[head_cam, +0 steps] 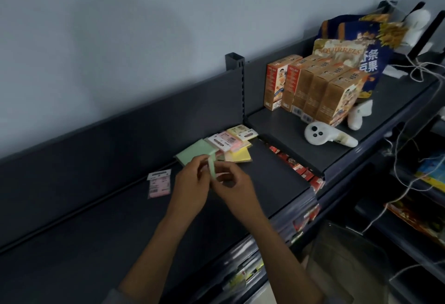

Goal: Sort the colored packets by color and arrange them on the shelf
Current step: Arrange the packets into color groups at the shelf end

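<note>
Above the dark shelf (101, 226), my left hand (192, 185) and my right hand (234, 183) meet and together pinch a thin green packet (212, 167), held edge-on. Just behind them lies a pile of packets: a green one (195, 151), yellow ones (240, 155) and pink ones with white labels (222, 142). A single pink packet (159, 183) lies flat on the shelf left of my hands.
A higher shelf (390, 101) to the right carries several orange cartons (310, 87), a blue snack bag (361, 46) and white controllers (322, 136). White cords (409, 121) hang at the far right. Red boxes (298, 169) show below the shelf gap.
</note>
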A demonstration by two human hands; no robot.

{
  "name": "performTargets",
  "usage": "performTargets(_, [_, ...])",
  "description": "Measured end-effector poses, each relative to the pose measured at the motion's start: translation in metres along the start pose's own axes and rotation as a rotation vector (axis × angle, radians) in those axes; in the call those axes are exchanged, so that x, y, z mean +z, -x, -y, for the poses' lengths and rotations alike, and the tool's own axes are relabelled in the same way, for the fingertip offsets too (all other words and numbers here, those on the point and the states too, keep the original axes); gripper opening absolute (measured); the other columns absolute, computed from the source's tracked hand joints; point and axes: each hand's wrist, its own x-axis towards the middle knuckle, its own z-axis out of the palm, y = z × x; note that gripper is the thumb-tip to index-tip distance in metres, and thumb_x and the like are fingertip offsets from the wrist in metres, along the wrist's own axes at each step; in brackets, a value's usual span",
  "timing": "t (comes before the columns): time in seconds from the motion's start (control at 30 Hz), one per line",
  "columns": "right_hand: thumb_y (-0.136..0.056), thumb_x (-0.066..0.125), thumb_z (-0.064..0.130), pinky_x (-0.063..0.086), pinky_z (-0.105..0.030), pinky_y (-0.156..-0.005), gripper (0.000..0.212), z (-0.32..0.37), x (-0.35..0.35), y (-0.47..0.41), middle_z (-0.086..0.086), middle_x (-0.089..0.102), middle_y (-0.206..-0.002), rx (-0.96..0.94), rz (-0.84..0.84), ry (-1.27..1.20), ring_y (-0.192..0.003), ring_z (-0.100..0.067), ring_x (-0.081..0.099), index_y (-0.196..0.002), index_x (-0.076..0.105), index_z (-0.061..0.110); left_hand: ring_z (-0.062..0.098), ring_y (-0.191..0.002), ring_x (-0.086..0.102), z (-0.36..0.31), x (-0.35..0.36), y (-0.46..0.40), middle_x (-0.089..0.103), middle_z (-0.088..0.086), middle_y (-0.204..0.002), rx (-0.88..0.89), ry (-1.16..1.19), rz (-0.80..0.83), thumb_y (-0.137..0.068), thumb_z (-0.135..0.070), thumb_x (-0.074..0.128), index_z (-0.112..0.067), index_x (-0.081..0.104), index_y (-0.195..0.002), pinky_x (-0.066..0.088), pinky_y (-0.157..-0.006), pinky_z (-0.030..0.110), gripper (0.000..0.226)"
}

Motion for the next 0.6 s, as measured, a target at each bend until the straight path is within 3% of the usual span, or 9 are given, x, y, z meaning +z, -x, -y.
performTargets(0.17, [-0.095,0.070,0.018,0.058,-0.028,-0.083,0.034,0.002,0.022,0.008,-0.004,0.067,-0.120,-0.068,0.123,-0.055,-0.100,-0.014,0.068,-0.128,0.066,0.018,0.000,-0.108,0.060,0.002,-0.024,0.026,0.065,-0.012,-0.115,-0.058,0.062,-0.169,-0.108,-0.026,0.041,-0.022,0.064,-0.125,0.040,-0.086,0.003,0.029])
performTargets(0.3, [-0.094,0.066,0.004,0.057,-0.024,-0.083,0.037,-0.007,0.048,0.020,-0.002,0.068,-0.118,-0.064,0.230,-0.031,-0.098,-0.010,0.067,-0.127,0.068,0.019,0.003,-0.103,0.064,0.022,-0.046,0.051,0.069,-0.010,-0.117,-0.045,-0.042,-0.245,-0.108,-0.029,0.043,-0.022,0.065,-0.127,0.049,-0.088,0.020,0.030])
performTargets(0.4, [-0.094,0.064,0.001,0.059,-0.031,-0.083,0.041,-0.011,0.072,0.032,-0.001,0.070,-0.116,-0.027,0.312,-0.059,-0.094,-0.014,0.068,-0.128,0.068,0.023,0.002,-0.098,0.065,0.037,-0.063,0.073,0.071,-0.010,-0.109,-0.054,-0.052,-0.309,-0.108,-0.025,0.044,-0.023,0.067,-0.122,0.052,-0.083,0.021,0.027])
performTargets(0.5, [-0.094,0.063,0.000,0.059,-0.040,-0.084,0.042,-0.010,0.099,0.045,0.005,0.072,-0.114,-0.009,0.367,-0.089,-0.092,-0.016,0.068,-0.127,0.068,0.025,-0.007,-0.109,0.060,0.050,-0.083,0.092,0.068,-0.012,-0.119,-0.095,-0.067,-0.371,-0.108,-0.023,0.045,-0.022,0.065,-0.127,0.045,-0.089,0.007,0.028])
performTargets(0.6, [-0.094,0.064,0.001,0.060,-0.044,-0.083,0.041,-0.008,0.126,0.056,0.008,0.072,-0.113,0.009,0.421,-0.113,-0.091,-0.017,0.068,-0.127,0.068,0.025,-0.004,-0.111,0.060,0.064,-0.104,0.107,0.067,-0.009,-0.123,-0.137,-0.076,-0.421,-0.108,-0.023,0.045,-0.020,0.065,-0.129,0.044,-0.091,0.006,0.029])
